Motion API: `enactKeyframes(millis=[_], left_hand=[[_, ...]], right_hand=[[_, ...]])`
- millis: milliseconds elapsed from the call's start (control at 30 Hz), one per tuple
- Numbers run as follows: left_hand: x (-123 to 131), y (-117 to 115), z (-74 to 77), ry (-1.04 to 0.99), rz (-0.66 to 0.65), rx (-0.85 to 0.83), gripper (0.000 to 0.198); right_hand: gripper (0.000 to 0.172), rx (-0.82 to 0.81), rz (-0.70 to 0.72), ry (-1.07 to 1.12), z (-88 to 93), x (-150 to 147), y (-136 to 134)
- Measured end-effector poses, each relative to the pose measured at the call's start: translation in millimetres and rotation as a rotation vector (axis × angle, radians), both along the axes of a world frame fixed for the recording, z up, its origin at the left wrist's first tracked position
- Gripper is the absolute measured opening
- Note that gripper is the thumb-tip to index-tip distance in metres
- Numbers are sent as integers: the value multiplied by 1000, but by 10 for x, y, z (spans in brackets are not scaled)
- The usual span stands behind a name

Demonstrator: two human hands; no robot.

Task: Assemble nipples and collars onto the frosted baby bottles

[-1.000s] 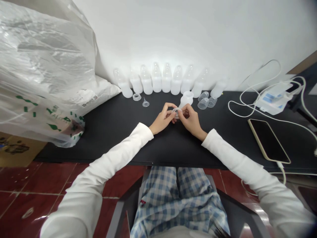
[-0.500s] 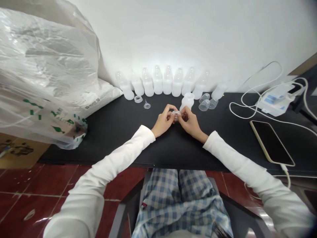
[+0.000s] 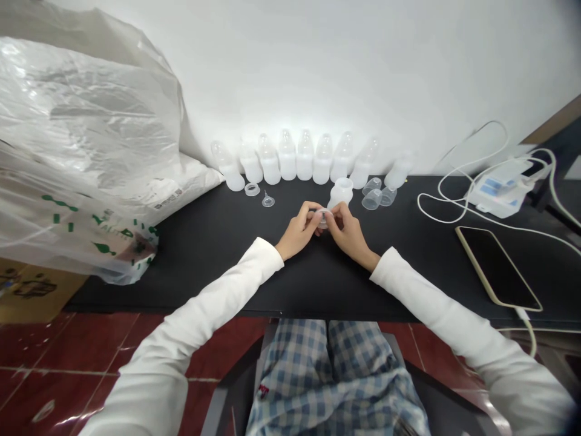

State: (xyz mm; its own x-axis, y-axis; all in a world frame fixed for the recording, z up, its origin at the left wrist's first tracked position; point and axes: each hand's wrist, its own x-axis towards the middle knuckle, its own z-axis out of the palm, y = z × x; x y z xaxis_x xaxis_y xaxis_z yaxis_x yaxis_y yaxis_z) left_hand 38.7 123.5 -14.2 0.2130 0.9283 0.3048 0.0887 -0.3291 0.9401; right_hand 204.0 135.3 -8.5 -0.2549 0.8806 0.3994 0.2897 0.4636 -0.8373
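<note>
My left hand [image 3: 298, 231] and my right hand [image 3: 350, 235] meet over the black table, their fingers closed round a clear baby bottle collar ring [image 3: 324, 220]. Both thumbs press on its near upper side; whether a teat sits inside it I cannot make out. Just behind my right hand stands an uncapped white baby bottle [image 3: 340, 192], upright. A loose collar ring [image 3: 252, 189] and a clear silicone teat [image 3: 268, 200] lie to the left. Several clear dome caps [image 3: 372, 199] are grouped right of the uncapped bottle.
Several capped baby bottles [image 3: 287, 158] line the wall at the back of the table [image 3: 218, 248]. Large plastic bags [image 3: 91, 121] bulge over the left end. On the right are a phone [image 3: 499, 266], a white power strip [image 3: 497, 188] and looping cables.
The view has tilted slightly, so the table sits a little lower. Between my fingers the collar ring has turned a little; both hands keep hold of it.
</note>
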Motion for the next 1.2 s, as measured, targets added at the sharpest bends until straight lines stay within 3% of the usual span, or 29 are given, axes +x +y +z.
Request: enactKeyframes(millis=[500,667,833,1200], left_hand=[[35,-9,2,-2,42,-94,34],[11,37,-53,-89,53,-146,37],[-32,61,-76,-164,-22,-142,40],[-14,33,-24,-7,69,-70,27]], right_hand=[[31,-19,-57,23,9,-43,-35],[33,-67,45,22,-13,-18,-7],[34,-92,95,59,-38,-27,24],[26,-73,-40,102,-51,-173,-6]])
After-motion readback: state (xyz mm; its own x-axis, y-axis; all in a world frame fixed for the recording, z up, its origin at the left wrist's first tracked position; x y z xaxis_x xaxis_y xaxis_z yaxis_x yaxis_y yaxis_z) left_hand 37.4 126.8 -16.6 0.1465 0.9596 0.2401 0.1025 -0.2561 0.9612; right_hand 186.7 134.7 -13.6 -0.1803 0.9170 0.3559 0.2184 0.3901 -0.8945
